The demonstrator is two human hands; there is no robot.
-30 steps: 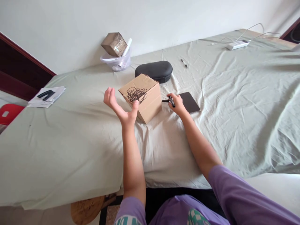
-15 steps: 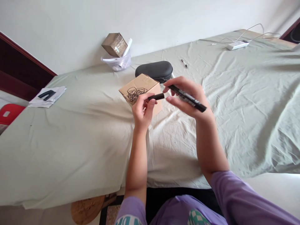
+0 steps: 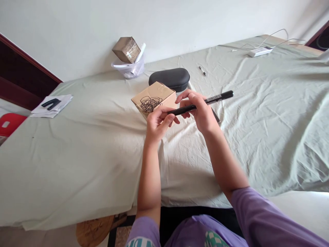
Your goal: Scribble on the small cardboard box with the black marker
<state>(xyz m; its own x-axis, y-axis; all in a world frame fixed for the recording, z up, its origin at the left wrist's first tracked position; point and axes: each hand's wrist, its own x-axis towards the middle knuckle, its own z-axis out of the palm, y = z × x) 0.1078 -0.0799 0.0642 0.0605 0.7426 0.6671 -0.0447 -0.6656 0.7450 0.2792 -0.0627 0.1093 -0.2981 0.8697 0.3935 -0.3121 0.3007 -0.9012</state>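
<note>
My left hand (image 3: pixel 159 122) pinches the black cap (image 3: pixel 176 112) between thumb and fingers. The black marker (image 3: pixel 216 98), with pale print along its barrel, is gripped by my right hand (image 3: pixel 199 109). Cap and marker lie in one line, the cap at the marker's left end; whether it is fully seated I cannot tell. Just behind my hands a cardboard box (image 3: pixel 164 92) sits on the cloth, with a tangle of black scribbled lines (image 3: pixel 149 103) on its top. Under my right hand shows the edge of a dark thing (image 3: pixel 216 116), mostly hidden.
Behind the box lies a black oval case (image 3: pixel 169 78), with a small pen (image 3: pixel 202 71) to its right. A plastic tub (image 3: pixel 132 70) carries another box (image 3: pixel 126 49) by the wall. Papers (image 3: pixel 58 109) under a black stapler-like object lie left; a white power strip (image 3: pixel 260 51) lies far right.
My right hand has turned the marker round and brought it left, so its end now meets the cap. My left hand has stayed nearly in place, holding the cap.
</note>
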